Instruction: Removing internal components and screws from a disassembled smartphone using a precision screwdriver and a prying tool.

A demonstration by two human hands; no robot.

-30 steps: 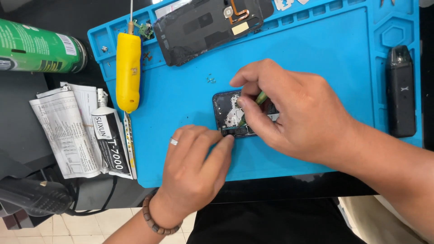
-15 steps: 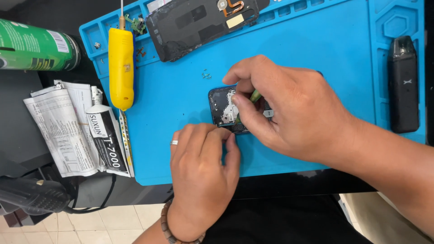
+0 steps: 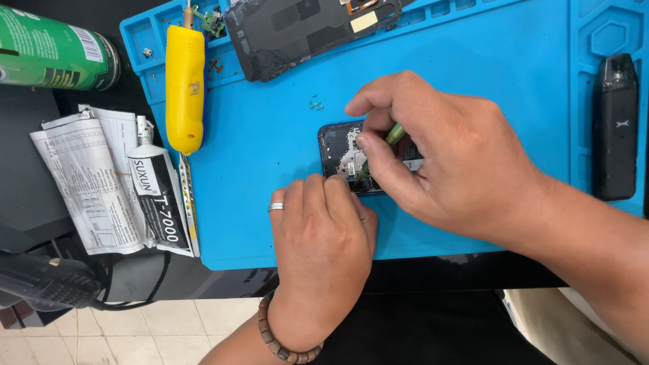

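Observation:
An opened dark phone (image 3: 341,152) with its insides showing lies on a blue work mat (image 3: 270,176). My right hand (image 3: 446,155) covers most of it and pinches a thin green-handled tool (image 3: 391,137), whose tip points down into the phone. My left hand (image 3: 324,236), with a ring and a bead bracelet, rests on the mat with its fingertips pressed against the phone's near edge. A few tiny screws (image 3: 315,104) lie on the mat just above the phone.
A yellow-handled tool (image 3: 184,88) lies at the mat's left, a black phone back cover (image 3: 304,30) at the top, a small black device (image 3: 614,128) at the right. Off the mat: a green can (image 3: 51,54), a black glue tube (image 3: 159,199) on a paper leaflet (image 3: 81,182).
My left hand has slid slightly right along the phone's near edge. My right hand stays on the phone with the green tool.

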